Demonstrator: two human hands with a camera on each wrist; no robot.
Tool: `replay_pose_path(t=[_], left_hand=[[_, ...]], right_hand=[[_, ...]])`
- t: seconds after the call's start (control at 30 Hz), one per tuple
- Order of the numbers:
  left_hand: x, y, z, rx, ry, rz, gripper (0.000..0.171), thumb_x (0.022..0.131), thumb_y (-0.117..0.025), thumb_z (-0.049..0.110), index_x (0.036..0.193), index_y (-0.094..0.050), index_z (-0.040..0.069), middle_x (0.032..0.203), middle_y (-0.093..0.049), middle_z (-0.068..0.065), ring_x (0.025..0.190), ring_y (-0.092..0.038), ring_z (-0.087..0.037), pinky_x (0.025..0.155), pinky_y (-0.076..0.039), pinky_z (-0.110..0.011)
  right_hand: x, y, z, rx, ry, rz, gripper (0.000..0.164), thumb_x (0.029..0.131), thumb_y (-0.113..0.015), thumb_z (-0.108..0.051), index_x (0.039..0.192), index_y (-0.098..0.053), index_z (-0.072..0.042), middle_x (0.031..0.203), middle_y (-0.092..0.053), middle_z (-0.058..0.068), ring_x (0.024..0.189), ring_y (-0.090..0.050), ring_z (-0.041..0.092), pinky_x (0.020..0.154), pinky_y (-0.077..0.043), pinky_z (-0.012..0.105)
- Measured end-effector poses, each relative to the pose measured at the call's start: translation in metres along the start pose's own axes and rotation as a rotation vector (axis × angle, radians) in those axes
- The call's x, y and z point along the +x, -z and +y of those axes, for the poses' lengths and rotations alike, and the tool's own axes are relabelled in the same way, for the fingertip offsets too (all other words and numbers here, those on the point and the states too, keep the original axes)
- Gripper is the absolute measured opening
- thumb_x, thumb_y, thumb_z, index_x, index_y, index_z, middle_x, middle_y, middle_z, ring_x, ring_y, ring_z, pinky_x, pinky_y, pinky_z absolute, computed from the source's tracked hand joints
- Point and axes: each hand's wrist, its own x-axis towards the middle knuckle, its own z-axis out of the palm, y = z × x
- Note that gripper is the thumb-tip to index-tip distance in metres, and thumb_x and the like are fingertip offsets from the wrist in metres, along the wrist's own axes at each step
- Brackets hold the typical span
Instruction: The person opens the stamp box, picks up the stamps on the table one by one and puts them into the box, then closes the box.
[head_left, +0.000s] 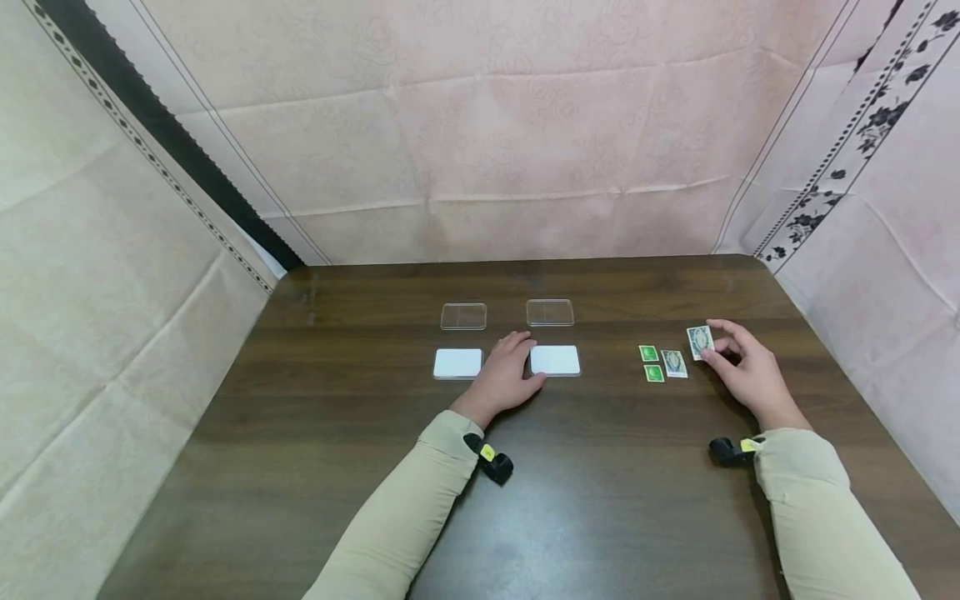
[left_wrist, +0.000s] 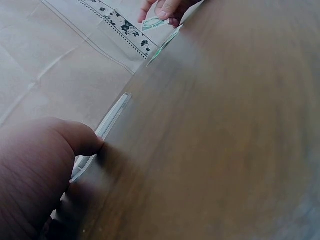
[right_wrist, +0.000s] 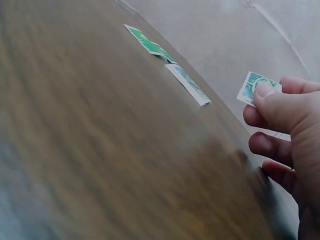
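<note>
My right hand (head_left: 746, 371) pinches a blue-green postage stamp (head_left: 700, 342) by its edge between thumb and fingers, above the table. In the right wrist view the thumb covers part of the held stamp (right_wrist: 256, 86). Left of it lie another blue-green stamp (head_left: 674, 364) and two small green stamps, an upper one (head_left: 648, 353) and a lower one (head_left: 654, 373). My left hand (head_left: 504, 375) holds the left end of a shallow white box (head_left: 557, 361), thumb on its near edge, fingers toward the far corner. The left wrist view shows the thumb against the box (left_wrist: 116, 112).
A second white box (head_left: 457, 363) lies just left of my left hand. Farther back are two clear plastic lids, one on the left (head_left: 463, 317) and one on the right (head_left: 550, 312). The brown wooden table (head_left: 337, 458) meets pale patterned cloth (head_left: 525, 167) at the back.
</note>
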Motion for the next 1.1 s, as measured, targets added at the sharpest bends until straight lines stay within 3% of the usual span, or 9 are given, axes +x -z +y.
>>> replay_pose_path(t=[0.47, 0.77, 1.1], left_hand=[[0.000, 0.000, 0.001, -0.003, 0.014, -0.006, 0.062, 0.098, -0.061, 0.041, 0.149, -0.047, 0.008, 0.160, -0.038, -0.009, 0.150, -0.029, -0.028, 0.121, -0.026, -0.042], [0.001, 0.001, 0.001, 0.010, 0.004, -0.007, 0.063, 0.099, -0.061, 0.042, 0.149, -0.047, 0.007, 0.160, -0.038, -0.010, 0.150, -0.029, -0.029, 0.122, -0.024, -0.041], [0.000, 0.003, 0.002, 0.006, -0.004, -0.008, 0.062, 0.098, -0.061, 0.041, 0.148, -0.048, 0.006, 0.159, -0.039, -0.012, 0.149, -0.030, -0.030, 0.123, -0.022, -0.041]], right_hand=[[0.000, -0.005, -0.005, 0.098, 0.024, 0.030, 0.048, 0.095, -0.069, -0.004, 0.140, -0.054, -0.005, 0.085, -0.068, 0.003, 0.078, -0.050, -0.001, 0.073, -0.036, 0.021], [-0.002, -0.010, -0.017, 0.125, -0.011, 0.039, 0.047, 0.097, -0.068, -0.008, 0.141, -0.053, -0.006, 0.082, -0.068, -0.006, 0.077, -0.050, 0.004, 0.072, -0.036, 0.021], [-0.005, -0.026, -0.036, 0.195, -0.050, 0.114, 0.045, 0.098, -0.066, -0.007, 0.141, -0.054, -0.004, 0.079, -0.062, -0.018, 0.071, -0.050, 0.006, 0.064, -0.039, 0.016]])
